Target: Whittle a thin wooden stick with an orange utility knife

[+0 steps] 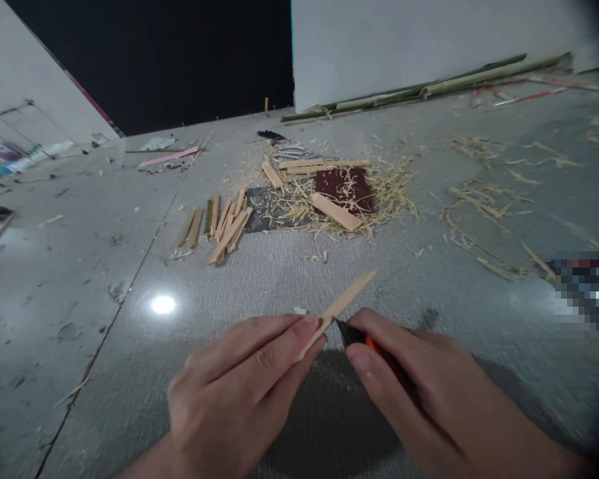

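My left hand [244, 382] pinches a thin pale bamboo strip [347, 297] that points up and to the right over the grey floor. My right hand [419, 382] is closed round a small knife [352, 332] with a black tip and an orange body. The knife's tip touches the strip near my left fingertips. A tiny chip lies on the floor just beyond my left fingers.
Several cut bamboo sticks [219, 226] lie ahead on the left. A heap of shavings [339, 199] with a dark red sheet [343, 187] and more sticks sits beyond. Long green bamboo poles [429, 86] rest along the far wall. Loose shavings are scattered to the right.
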A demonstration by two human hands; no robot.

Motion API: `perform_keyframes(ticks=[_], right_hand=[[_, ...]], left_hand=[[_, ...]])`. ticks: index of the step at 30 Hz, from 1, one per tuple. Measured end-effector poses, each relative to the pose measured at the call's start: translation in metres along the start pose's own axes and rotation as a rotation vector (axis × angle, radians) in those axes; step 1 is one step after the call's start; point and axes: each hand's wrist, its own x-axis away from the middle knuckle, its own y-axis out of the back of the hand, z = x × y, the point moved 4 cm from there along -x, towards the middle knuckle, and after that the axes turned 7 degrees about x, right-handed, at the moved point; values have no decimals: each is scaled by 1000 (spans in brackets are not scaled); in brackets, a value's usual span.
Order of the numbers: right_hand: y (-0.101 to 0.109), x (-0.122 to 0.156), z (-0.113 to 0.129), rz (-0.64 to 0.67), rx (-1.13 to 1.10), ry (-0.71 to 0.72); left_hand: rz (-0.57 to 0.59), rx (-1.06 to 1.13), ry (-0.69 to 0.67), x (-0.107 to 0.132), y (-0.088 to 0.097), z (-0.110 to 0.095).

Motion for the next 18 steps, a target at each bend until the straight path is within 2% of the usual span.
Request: perform_keyframes(ticks=[5, 11, 14, 16, 18], right_hand=[[-3, -5, -7, -58, 194, -12], [-9, -13, -13, -136, 415, -84], [11, -19, -28, -209, 437, -169], [38, -21, -43, -334, 463, -277], [63, -22, -50, -439, 463, -323]], left_hand=[[44, 8, -77, 2, -8, 0], [-68, -8, -88, 5, -23, 6], [-106, -29, -90, 5, -14, -2], [-64, -59, -100, 6, -7, -9], [-102, -49, -88, 8, 0, -13]])
